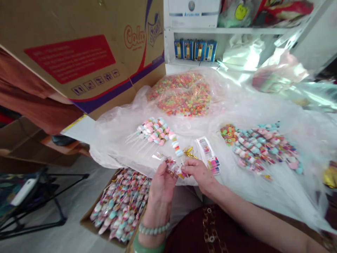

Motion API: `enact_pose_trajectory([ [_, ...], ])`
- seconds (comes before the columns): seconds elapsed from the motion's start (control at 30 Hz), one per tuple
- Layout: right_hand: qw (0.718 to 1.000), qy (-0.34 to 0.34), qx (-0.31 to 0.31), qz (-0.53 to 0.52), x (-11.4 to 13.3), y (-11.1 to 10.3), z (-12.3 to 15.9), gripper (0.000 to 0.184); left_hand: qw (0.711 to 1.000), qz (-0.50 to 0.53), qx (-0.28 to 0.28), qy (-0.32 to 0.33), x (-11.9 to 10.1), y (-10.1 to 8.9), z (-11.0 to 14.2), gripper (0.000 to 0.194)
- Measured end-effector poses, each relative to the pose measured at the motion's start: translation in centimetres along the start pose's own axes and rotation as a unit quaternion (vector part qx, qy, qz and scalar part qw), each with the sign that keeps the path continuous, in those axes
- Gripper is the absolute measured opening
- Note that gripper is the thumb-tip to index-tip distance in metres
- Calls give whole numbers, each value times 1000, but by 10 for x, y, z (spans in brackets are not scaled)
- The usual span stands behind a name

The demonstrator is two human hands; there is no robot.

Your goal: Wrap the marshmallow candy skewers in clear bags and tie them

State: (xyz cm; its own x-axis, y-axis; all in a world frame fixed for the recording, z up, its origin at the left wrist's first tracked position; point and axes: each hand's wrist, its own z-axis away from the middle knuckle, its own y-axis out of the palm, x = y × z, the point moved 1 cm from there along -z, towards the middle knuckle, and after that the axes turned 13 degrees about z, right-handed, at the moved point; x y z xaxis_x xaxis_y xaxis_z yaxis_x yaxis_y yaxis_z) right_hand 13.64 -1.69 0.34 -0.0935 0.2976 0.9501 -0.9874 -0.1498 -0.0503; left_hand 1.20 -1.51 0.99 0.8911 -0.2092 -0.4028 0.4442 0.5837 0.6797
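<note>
My left hand (162,181) is curled, palm up, round a small clear-plastic-wrapped candy piece (171,163) with coloured bits inside. My right hand (198,174) pinches the right end of the same wrapping; exactly what its fingertips grip is too small to make out. Just beyond the hands lies a single candy skewer (175,144) of pastel and bright pieces. Several more unwrapped candy skewers (155,130) lie to its left, their white sticks pointing left. Gold twist ties (189,152) rest near my right fingers, beside a stack of printed labels (208,156).
A large clear bag of small colourful candies (184,93) lies at the back. To the right are loose ring candies (228,134) and a pile of wrapped skewers (265,146). Below left, an open box (85,222) holds many skewers. A big cardboard carton (89,21) stands left.
</note>
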Motion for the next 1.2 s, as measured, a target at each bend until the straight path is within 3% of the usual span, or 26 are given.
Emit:
enact_pose_trajectory([
  [0.2,998,-46,3,53,-19,-25,31,18,996,-81,15,-18,21,-8,8,14],
  [0.37,997,-57,-11,56,-25,-34,51,16,999,-21,-26,35,28,0,10,22],
  [0.43,997,-59,-27,34,-25,-37,53,16,999,-26,-4,37,31,5,15,19],
  [0.6,997,-76,-21,13,-26,-43,56,16,985,-151,84,-15,47,1,34,1],
  [0.87,996,-66,51,17,-30,-34,68,25,981,-101,55,154,72,-22,43,20],
  [1.13,995,-61,73,22,-40,-24,69,24,979,-37,34,200,74,-33,50,24],
  [1.2,997,-55,53,26,-41,-22,66,25,979,-30,30,199,73,-35,49,22],
])
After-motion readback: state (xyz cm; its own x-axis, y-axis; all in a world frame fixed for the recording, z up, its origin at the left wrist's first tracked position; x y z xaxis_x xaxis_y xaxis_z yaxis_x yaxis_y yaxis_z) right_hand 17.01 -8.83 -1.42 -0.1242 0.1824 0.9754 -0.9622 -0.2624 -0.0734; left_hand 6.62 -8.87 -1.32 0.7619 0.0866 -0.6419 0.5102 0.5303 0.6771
